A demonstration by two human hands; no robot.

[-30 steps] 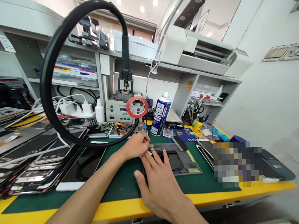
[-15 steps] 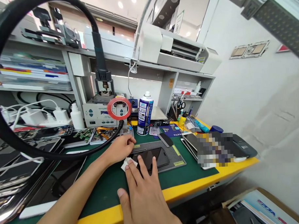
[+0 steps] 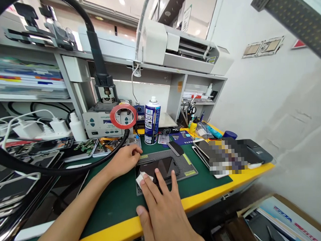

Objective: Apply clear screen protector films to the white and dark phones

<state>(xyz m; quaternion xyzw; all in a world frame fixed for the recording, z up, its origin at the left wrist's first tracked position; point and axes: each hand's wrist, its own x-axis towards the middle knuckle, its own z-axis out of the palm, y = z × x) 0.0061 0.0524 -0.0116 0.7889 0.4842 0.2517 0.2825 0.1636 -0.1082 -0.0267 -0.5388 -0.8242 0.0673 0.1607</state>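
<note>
The right hand [image 3: 163, 204] lies flat with its fingers spread, the fingertips pressing a small white wipe [image 3: 140, 178] against the near left corner of a dark phone [image 3: 158, 167]; it grips nothing. The left hand [image 3: 124, 159] is loosely curled at the phone's far left corner, its fingertips touching the edge there; whether it pinches anything cannot be told. The phone lies face up on a grey perforated mat [image 3: 187, 166], which rests on the green bench cover [image 3: 118, 202] with a yellow edge.

Just behind the mat lies a small dark grey block [image 3: 176, 148], and beyond that stands an upright blue and white spray can [image 3: 151, 120]. Left of the can, two shallow trays sit side by side: one [image 3: 79, 149] holds green circuit pieces, the other [image 3: 112, 143] orange and gold ribbon parts. Behind them stand a grey control box [image 3: 100, 122], a roll of red tape [image 3: 122, 116] hung on a thick black hose [image 3: 59, 168], and a small white bottle [image 3: 77, 127].

On the far right of the shelf unit, a holder [image 3: 186, 119] contains scissors and tweezers standing upright. A stack of phones and screens [image 3: 17, 181] fills the left end of the bench, with white chargers and cables [image 3: 37, 128] behind. A white machine [image 3: 179, 51] sits on the top shelf.
</note>
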